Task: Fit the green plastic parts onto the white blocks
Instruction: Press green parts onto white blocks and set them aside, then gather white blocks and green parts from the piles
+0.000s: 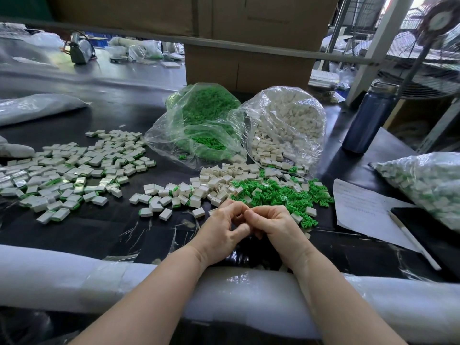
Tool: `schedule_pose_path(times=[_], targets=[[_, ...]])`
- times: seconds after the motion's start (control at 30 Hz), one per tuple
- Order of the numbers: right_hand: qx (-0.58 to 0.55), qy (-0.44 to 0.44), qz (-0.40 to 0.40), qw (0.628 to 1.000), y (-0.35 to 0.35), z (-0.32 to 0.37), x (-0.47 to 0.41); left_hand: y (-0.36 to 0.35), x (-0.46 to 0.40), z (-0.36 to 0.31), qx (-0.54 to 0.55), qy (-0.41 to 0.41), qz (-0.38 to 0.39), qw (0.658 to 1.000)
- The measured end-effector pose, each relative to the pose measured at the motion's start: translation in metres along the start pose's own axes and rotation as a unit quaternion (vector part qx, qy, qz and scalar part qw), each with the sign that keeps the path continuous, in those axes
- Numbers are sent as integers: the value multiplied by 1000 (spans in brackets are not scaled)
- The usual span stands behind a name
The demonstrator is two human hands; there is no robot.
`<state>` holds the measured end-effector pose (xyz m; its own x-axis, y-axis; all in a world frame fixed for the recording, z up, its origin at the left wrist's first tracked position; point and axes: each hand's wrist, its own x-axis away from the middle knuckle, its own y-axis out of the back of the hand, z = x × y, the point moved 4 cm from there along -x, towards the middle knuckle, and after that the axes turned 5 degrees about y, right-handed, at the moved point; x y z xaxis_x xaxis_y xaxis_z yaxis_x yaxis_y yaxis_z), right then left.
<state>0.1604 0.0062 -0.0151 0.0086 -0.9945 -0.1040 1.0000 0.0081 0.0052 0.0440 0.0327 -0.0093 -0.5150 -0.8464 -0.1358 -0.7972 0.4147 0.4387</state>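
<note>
Both hands, left hand and right hand, curl fingertip to fingertip, contents hidden; loose green plastic parts lie at one o'clock, white blocks at twelve.

No legible text, label, brand, number or sign was found. The sheet of paper at the right of the desk carried several faint printed or written lines, too small and blurred to read. The cardboard boxes behind the bags showed only a faint dark mark on one upper face, not decipherable. The round dial at the top right bore no readable figures. The dark blue bottle showed no marking that could be made out.
</note>
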Motion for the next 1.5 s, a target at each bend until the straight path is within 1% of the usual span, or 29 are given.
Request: schedule_pose_path(times=[0.27, 0.37, 0.47, 0.53, 0.63, 0.73, 0.97, 1.17, 1.27, 1.4, 1.5], targets=[[-26, -6, 5, 1000, 1, -3, -1, 0, 0, 0, 0, -2, 4, 1000], [-20, -3, -4, 1000, -1, -1, 0, 1, 0, 0, -1, -7, -3, 1000], [-6, 17, -11, 1000, -4, 3, 0, 3, -1, 0, 41, 3, -9, 999], [5, 30, -22, 999, -5, 4, -1, 5, 0, 0, 47, 6, -18, 999], [-1, 36, -59, 998, 1, 1, -2, 7, -1, 2, 45, 11, -46, 998], [22, 50, -88, 995, 5, 2, -1, 7, -2, 4, 33, 25, -59, 997], [143, 83, -105, 981, 7, 8, 0, 6, -2, 7, 14, 38, -55, 998], [154, 66, -105, 980, 6, 7, -1, 8, -1, 9, 5, 45, -70, 997], [133, 54, -137, 980, 10, 6, -1, 12, -1, 13, 28, 68, -107, 992], [185, 66, -172, 965, 14, 5, 0, 23, 1, 18, 39, 94, -219, 971], [211, 72, -190, 956, 16, 5, 0, 32, 3, 19, 0, 95, -302, 948]])
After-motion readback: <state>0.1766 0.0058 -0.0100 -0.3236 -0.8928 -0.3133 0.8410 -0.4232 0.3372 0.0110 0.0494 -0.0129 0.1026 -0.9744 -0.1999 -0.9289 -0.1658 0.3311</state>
